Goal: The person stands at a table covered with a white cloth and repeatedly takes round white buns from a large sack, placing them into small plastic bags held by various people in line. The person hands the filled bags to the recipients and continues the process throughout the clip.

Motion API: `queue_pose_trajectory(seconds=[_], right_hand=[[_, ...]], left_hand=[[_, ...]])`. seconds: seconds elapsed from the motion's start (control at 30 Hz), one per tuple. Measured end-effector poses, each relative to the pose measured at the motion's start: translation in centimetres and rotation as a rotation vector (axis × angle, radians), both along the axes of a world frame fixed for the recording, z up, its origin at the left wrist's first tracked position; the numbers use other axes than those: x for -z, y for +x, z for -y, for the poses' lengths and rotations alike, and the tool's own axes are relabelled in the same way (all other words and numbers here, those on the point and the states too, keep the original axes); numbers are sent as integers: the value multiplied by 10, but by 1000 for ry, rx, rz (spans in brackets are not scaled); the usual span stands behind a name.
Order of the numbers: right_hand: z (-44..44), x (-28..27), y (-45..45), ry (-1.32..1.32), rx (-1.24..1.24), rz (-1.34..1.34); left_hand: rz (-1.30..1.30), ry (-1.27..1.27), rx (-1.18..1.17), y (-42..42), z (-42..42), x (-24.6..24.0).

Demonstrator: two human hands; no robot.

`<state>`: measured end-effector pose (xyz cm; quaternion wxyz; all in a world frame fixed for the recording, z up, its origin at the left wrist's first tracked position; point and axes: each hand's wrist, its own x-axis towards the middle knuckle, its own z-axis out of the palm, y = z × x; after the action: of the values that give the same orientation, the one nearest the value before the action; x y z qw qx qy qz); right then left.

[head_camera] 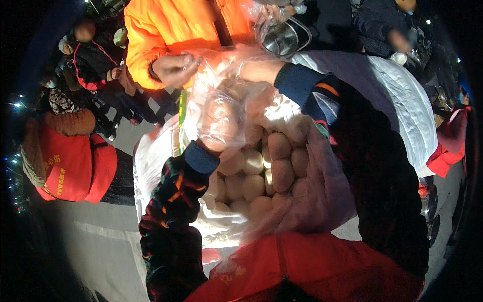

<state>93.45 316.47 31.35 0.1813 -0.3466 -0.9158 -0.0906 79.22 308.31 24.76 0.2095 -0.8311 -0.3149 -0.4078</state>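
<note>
My left hand [222, 117], covered in thin clear plastic, reaches over a heap of pale brown buns [253, 187]. The buns lie in a container lined with white cloth [320, 192]. Beyond it, my right hand [260, 71] extends leftward behind crumpled clear plastic, close to a bright, glaring plastic bag [211, 73]. Glare and folds hide the fingers of both hands, so their grip cannot be made out. Across from me, the hand [177, 70] of a person in an orange jacket [151, 30] is beside the plastic bag.
The person in orange also has a metal pot [281, 37] with a handle, near more clear plastic. White quilted cloth [403, 102] covers a surface at right. A person in a red vest [68, 166] stands at left; several other people are around on the pavement [105, 241].
</note>
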Motion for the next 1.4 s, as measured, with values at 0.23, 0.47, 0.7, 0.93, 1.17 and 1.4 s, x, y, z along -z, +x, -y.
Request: queue_pose_trajectory(seconds=[0.23, 0.47, 0.7, 0.93, 1.17, 1.4], right_hand=[[20, 3, 29, -34, -224, -628], [100, -7, 107, -263, -456, -995], [126, 54, 142, -398, -272, -1089], [121, 124, 151, -533, -207, -1021], [88, 165, 152, -243, -321, -856], [122, 132, 137, -407, -320, -747]], left_hand=[[246, -252, 97, 13, 11, -15], [597, -688, 137, 44, 57, 66], [43, -1227, -123, 105, 63, 160], [257, -1159, 9, 107, 39, 206], [40, -1174, -152, -4, -4, 263], [777, -1328, 114, -10, 58, 207]])
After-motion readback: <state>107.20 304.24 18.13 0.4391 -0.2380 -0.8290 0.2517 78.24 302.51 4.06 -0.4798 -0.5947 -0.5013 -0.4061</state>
